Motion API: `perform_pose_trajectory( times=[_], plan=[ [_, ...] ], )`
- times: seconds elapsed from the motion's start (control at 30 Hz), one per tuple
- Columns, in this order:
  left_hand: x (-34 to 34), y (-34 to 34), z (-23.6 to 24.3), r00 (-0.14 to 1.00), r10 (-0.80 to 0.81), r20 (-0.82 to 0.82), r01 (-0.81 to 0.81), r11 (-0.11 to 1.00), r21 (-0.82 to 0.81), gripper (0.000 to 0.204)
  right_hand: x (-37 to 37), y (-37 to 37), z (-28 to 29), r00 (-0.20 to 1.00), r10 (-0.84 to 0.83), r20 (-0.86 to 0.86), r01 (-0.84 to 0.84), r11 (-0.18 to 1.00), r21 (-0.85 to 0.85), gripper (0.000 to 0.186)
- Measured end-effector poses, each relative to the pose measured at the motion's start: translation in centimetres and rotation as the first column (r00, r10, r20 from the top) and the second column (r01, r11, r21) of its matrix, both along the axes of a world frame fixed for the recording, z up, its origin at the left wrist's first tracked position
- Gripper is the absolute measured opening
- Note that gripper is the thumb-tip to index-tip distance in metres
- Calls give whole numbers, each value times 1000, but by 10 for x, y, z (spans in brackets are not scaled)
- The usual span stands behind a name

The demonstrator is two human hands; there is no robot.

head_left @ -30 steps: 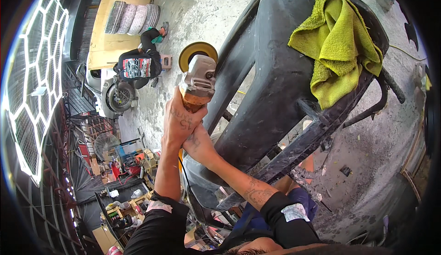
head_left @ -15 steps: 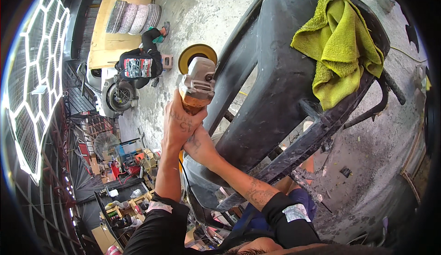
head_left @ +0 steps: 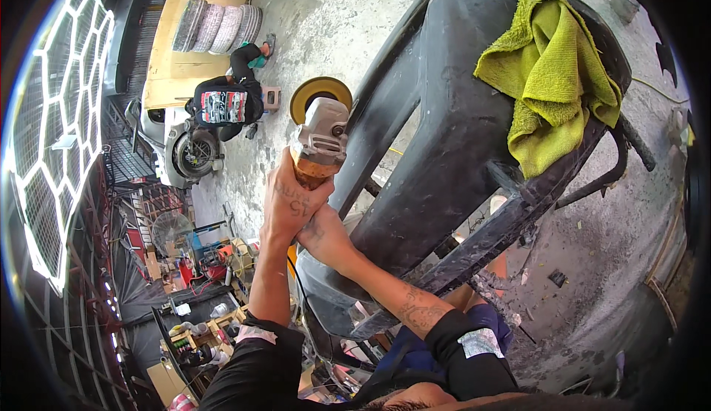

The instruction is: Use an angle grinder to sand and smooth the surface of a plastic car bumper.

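An angle grinder [head_left: 318,133] with a silver head, orange body and yellow-rimmed disc [head_left: 305,94] is held upright in the centre of the view. My left hand [head_left: 285,200] grips its orange body. Just below and to the right, my right hand [head_left: 326,237] is closed round the lower grinder handle, partly hidden behind the left hand. The disc is beside the upper edge of a big matte black bumper-like panel [head_left: 459,122]; whether they touch I cannot tell. A yellow-green cloth [head_left: 548,78] lies draped over the panel's right side. A black cord hangs from the grinder between my forearms.
A person [head_left: 226,100] in black crouches at upper left by a white vehicle's wheel [head_left: 194,155] and a stool [head_left: 271,98]. Stacked tyres [head_left: 218,26] rest on a plywood board [head_left: 164,74]. Cluttered tools and a fan [head_left: 169,235] fill the lower left. Concrete floor [head_left: 326,18] surrounds the panel.
The grinder and both my hands sit slightly lower in the view, and the panel and background have also shifted slightly down and right. Both hands keep their grip.
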State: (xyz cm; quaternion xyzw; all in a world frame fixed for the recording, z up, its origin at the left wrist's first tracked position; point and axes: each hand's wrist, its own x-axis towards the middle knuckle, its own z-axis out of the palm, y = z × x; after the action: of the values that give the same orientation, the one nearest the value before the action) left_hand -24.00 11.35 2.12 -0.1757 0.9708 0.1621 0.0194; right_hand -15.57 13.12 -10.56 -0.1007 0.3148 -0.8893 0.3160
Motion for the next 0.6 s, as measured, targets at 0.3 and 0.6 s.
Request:
perform_pose_trajectory(
  times=[0.3, 0.6],
  plan=[
    [-2, 2, 3, 1000, 2, 17, -2, 1000, -8, 51, -9, 15, 10, 993, -56, -103, 65, 994, 89, 50],
    [-1, -1, 0, 1000, 4, 15, -3, 1000, -17, 51, -1, 3, 4, 998, -70, -10, 69, 997, -45, 55]
  ],
)
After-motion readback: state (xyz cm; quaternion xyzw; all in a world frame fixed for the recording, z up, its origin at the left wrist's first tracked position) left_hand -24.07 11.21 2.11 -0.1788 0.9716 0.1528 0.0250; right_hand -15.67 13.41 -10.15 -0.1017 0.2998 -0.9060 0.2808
